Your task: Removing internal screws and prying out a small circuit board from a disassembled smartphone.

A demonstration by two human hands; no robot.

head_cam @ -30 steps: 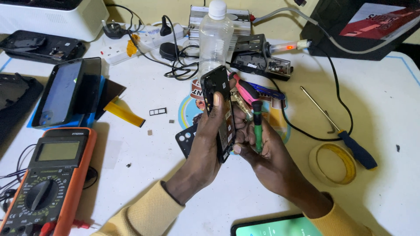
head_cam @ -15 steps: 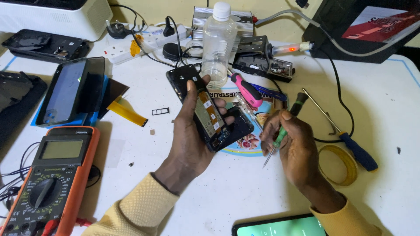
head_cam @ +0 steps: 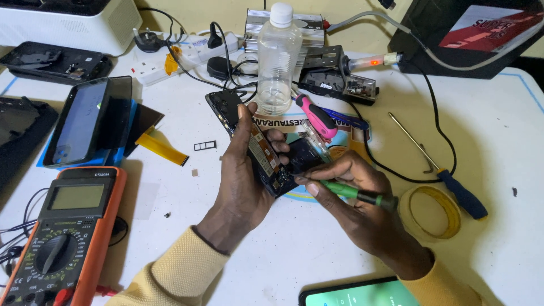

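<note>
My left hand [head_cam: 241, 175] grips an opened black phone [head_cam: 258, 150] with its back off, held tilted above the white table [head_cam: 498, 119], its bare inner boards showing. My right hand [head_cam: 357, 201] holds a green-handled screwdriver [head_cam: 354, 194] almost level, its tip hidden by my fingers at the phone's lower end. Both wrists wear yellow sleeves. A pink-handled tool [head_cam: 316, 116] lies just behind the phone, and a round printed mat [head_cam: 345, 139] lies under my hands.
A clear plastic bottle [head_cam: 277, 59] stands behind the phone. An orange multimeter [head_cam: 62, 232] lies front left, a dark phone screen [head_cam: 79, 122] left of centre, a tape roll [head_cam: 430, 211] and blue-handled screwdriver [head_cam: 442, 170] at right. A lit phone [head_cam: 362, 294] sits at the front edge. Cables and a power strip [head_cam: 187, 54] crowd the back.
My left hand has lowered and tilted the phone flatter. My right hand has swung the green screwdriver from upright to nearly level and brought it in against the phone's lower end.
</note>
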